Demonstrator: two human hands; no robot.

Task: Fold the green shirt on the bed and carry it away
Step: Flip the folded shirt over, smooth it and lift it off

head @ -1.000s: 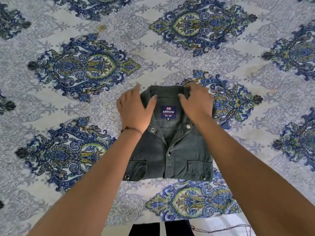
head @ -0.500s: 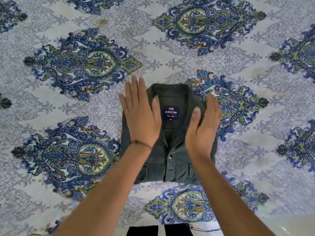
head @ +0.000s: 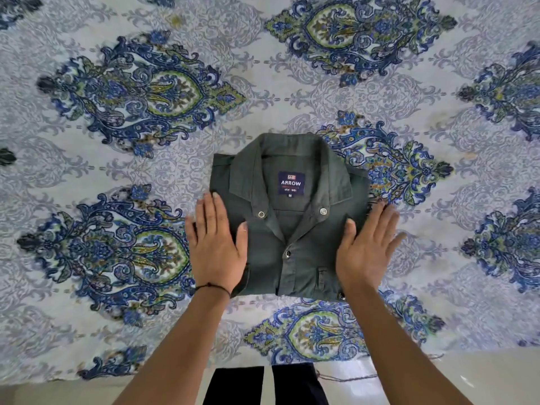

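Note:
The dark green shirt (head: 287, 229) lies folded into a compact rectangle on the patterned bedsheet (head: 117, 141), collar toward the far side, a blue brand label showing inside the neck. My left hand (head: 214, 247) rests flat on the shirt's left edge, fingers together and extended, thumb on the fabric. My right hand (head: 365, 247) lies flat along the right edge in the same way, fingers partly on the sheet. Neither hand grips the cloth; both press on its sides.
The bedsheet with blue and green paisley medallions covers the whole bed. Its near edge (head: 380, 353) runs across the bottom of the view, with pale floor (head: 482, 378) and my dark trouser legs (head: 263, 384) below it.
Both hands have slid from the collar down toward me and outward to the shirt's side edges. The collar and label are now uncovered.

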